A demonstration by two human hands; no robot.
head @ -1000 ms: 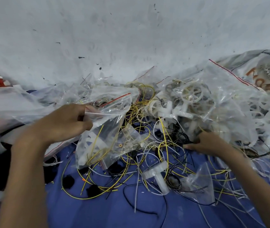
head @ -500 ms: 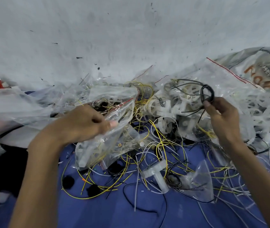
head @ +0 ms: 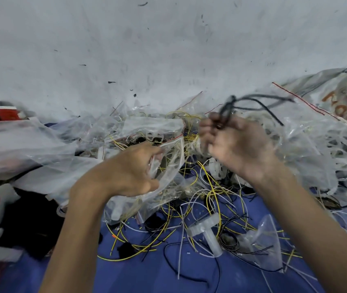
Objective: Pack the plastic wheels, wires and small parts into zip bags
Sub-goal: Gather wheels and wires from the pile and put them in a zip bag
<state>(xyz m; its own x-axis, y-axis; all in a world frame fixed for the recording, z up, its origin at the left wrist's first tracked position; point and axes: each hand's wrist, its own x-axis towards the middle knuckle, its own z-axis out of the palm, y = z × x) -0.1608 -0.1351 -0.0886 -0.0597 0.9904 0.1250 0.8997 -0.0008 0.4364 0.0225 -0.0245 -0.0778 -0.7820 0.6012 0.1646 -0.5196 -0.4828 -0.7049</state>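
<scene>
My left hand (head: 130,172) grips the mouth of a clear zip bag (head: 168,166) with a red seal line; yellow wires and white parts show inside it. My right hand (head: 236,144) holds a bundle of black wire (head: 253,102) just right of and above the bag's opening, its loose ends trailing to the right. Beneath both hands lies a tangle of yellow, white and black wires (head: 200,199) on a blue surface. A white T-shaped plastic part (head: 206,231) lies in front. White plastic wheels (head: 342,142) fill a large clear bag at the right.
Crumpled clear bags (head: 30,149) pile up at the left, with black objects (head: 28,218) below them. A red and white box (head: 3,113) sits at the far left against the grey wall (head: 168,49). A small bag with black wire (head: 261,246) lies front right.
My right hand lifted a black wire bundle out of the tangle and carried it left toward the bag's mouth. My left hand shifted the bag slightly right and upward.
</scene>
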